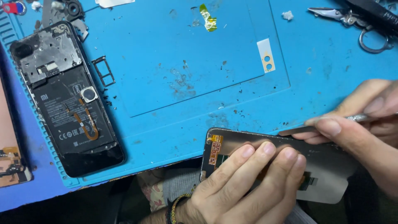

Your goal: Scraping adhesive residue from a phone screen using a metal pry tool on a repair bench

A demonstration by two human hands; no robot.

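Observation:
My left hand (244, 182) presses three fingers flat on a dark phone screen panel (331, 166) that lies face down at the near edge of the blue work mat (186, 49). An orange flex cable (215, 149) runs along the panel's left end. My right hand (365, 120) pinches a thin metal scraping tool (315, 126), whose flat tip rests on the panel's far edge. An opened black phone body (68, 99) with its battery and a round sensor on a copper ribbon lies at the mat's left.
A SIM tray frame (103, 70) lies beside the opened phone. Scissors and tweezers (356, 23) sit at the top right. A small adhesive strip with two holes (266, 56) and a yellow tape scrap (208, 17) lie on the mat. Another part (10, 161) shows at the far left.

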